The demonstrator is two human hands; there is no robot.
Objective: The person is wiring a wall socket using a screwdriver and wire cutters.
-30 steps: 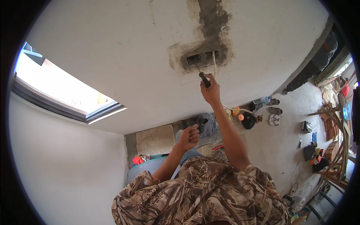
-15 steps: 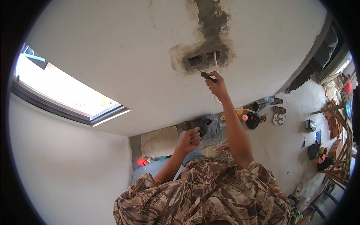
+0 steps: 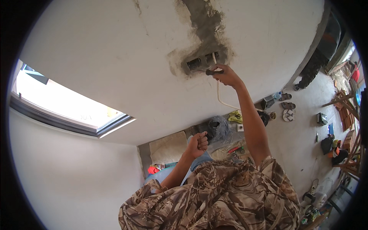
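1 screwdriver [image 3: 212, 72] flatter, nr 2 holes [image 3: 194, 63]

A room under construction or renovation: rough grey mortar [image 3: 207, 30] streaks the white wall [image 3: 115, 61] around two recessed boxes [image 3: 194, 64], with a pale cable [image 3: 219, 94] hanging from one. Sandals [image 3: 288, 105] lie on the plain grey floor [image 3: 291, 161]; near the distorted right rim, what look like reddish bricks [image 3: 346, 118] are stacked by crude timber [image 3: 339, 101].

No readable text — only faint, letter-like marks [image 3: 86, 117] low on the bright window [image 3: 63, 99], too blurred to read.
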